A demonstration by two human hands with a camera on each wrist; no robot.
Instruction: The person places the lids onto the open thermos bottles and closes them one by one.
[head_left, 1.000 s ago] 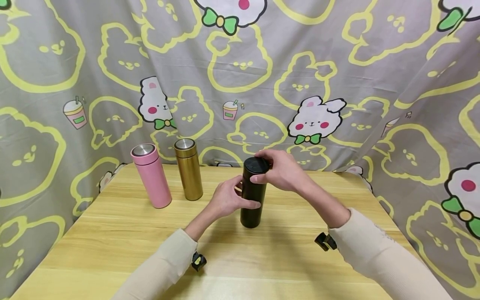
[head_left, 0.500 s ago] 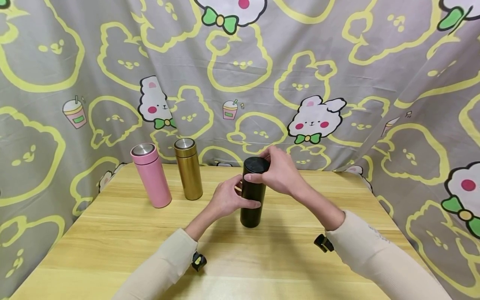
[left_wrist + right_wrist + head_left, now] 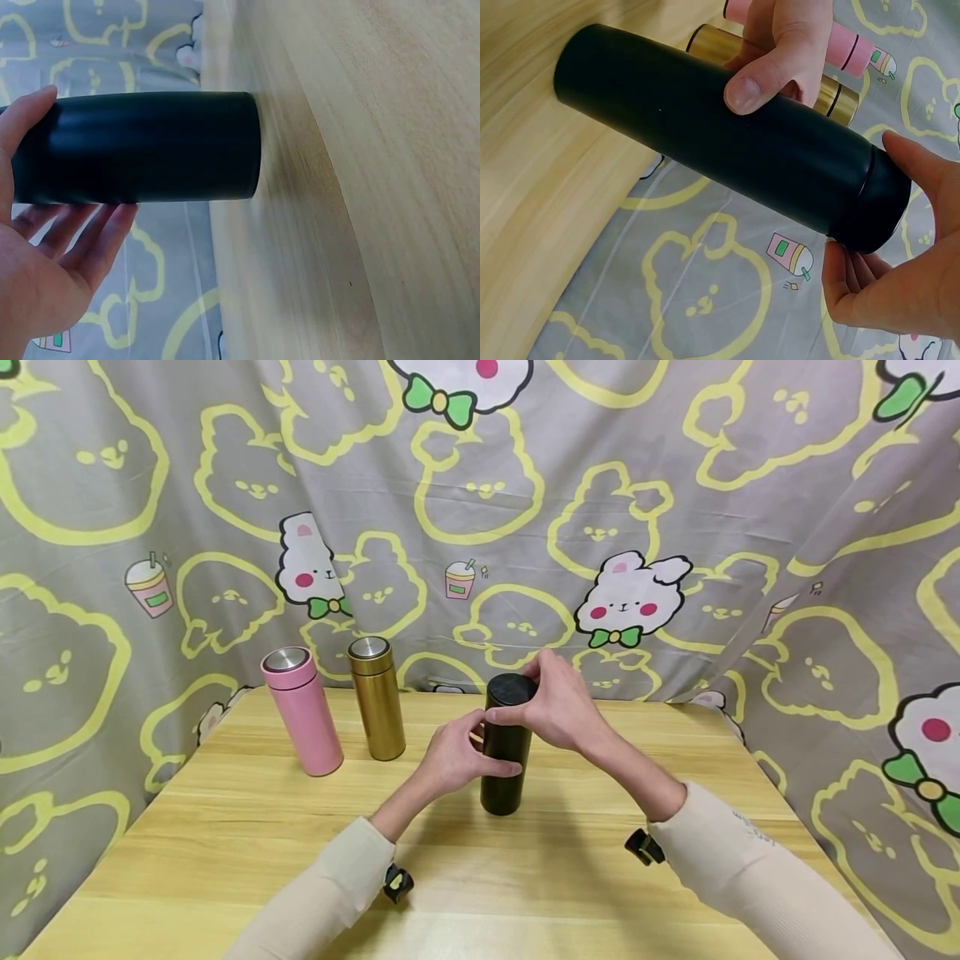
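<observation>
A black thermos (image 3: 504, 790) stands upright near the middle of the table in the head view. Its body is gripped by my left hand (image 3: 454, 757), with the thumb across the near side; in the left wrist view the fingers (image 3: 112, 236) reach along the opposite side. My right hand (image 3: 561, 703) holds the lid (image 3: 510, 690) at the top, thumb in front and fingers behind. In the right wrist view a thin seam separates the lid (image 3: 881, 206) from the body, and thumb and fingertips pinch the lid from two sides.
To the left stand a pink thermos (image 3: 306, 718) and a gold thermos (image 3: 381, 706), both upright with silver-topped lids. A patterned grey curtain (image 3: 360, 485) hangs behind and beside the wooden table (image 3: 225, 860).
The right hand has turned around the lid, its thumb sliding leftward across the front and its forearm shifting slightly left. The left hand and the thermos stay in place.
</observation>
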